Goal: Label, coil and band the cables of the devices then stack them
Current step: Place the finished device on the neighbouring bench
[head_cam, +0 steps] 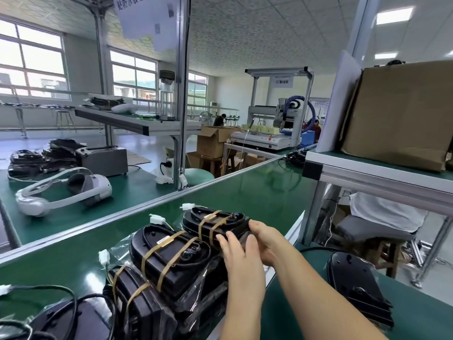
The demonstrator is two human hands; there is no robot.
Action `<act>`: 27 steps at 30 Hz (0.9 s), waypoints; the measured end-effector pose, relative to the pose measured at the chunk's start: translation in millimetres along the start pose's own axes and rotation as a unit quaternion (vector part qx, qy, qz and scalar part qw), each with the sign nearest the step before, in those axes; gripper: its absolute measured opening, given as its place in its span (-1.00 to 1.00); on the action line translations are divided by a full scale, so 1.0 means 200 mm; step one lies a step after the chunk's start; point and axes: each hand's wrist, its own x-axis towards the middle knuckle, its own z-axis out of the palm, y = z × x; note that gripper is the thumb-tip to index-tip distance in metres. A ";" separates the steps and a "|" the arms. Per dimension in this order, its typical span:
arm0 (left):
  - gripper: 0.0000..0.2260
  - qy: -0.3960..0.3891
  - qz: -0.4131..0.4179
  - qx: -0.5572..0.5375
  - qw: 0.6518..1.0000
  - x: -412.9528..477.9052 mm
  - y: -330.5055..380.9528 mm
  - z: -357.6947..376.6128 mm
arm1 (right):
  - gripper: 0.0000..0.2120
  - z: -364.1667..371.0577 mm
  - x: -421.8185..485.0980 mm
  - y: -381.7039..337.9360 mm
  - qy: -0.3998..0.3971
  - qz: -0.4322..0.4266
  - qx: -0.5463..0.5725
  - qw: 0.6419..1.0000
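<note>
Watching through the head view, I am seeing both hands together at the right end of the far stack [215, 223], the last of three banded stacks on the green belt [257, 192]. The right hand [266, 238] is gripping that end, thumb on top. The left hand [236, 251] is lying against it with fingers straight, pressing rather than clasping.

I am weighing the risks like this. With only one hand clasping, a hard pull could be sliding the top device out from under its bands [212, 223]. The middle stack [171, 256] is sitting just nearer than the far stack, nearly touching it, so a dragged wrist could be knocking it askew. The white plug [187, 206] poking out beyond the far stack could be snagging.

For room, I am finding open belt beyond the far stack. To its right the belt edge [291, 230] is coming up soon, then the shelf post [316, 204]. To its left the rail [110, 218] is closing things in. Well nearer than the far stack, a loose cable [56, 290] is lying unbanded.
</note>
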 end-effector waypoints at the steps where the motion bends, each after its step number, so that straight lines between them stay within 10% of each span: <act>1: -0.45 0.000 0.000 -0.004 1.000 -0.01 -0.02 0.00 | -0.81 0.00 0.00 0.00 -0.007 -0.001 -0.026 1.000; 8: -0.47 0.028 0.009 -0.007 1.000 -0.02 -0.11 0.01 | -0.65 -0.05 -0.01 -0.02 -0.004 -0.072 -0.447 0.892; 27: -0.64 0.131 0.084 -0.066 0.986 -0.14 -0.14 0.12 | -0.53 -0.14 -0.21 0.05 0.029 -0.170 -0.333 0.927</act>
